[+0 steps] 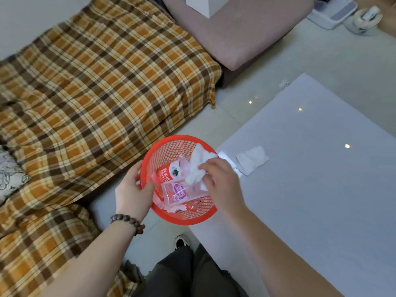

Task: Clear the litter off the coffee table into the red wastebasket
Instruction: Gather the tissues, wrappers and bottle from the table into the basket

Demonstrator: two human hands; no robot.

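My left hand (134,190) grips the left rim of the red mesh wastebasket (169,144), held tilted at the near left corner of the grey coffee table (321,189). My right hand (222,183) pinches a crumpled white tissue (198,166) over the basket's mouth. Inside lie a red-labelled plastic bottle (168,173), a pink wrapper (182,192) and other scraps. A flat white tissue (251,159) lies on the table just right of the basket, with a small white packet (225,157) beside it, partly hidden by my right hand.
A sofa with an orange-brown plaid cover (96,93) fills the left side. A mauve ottoman (242,33) stands at the back. White appliances (334,11) sit on the floor at the far right. My legs and shoe (182,242) are below the basket.
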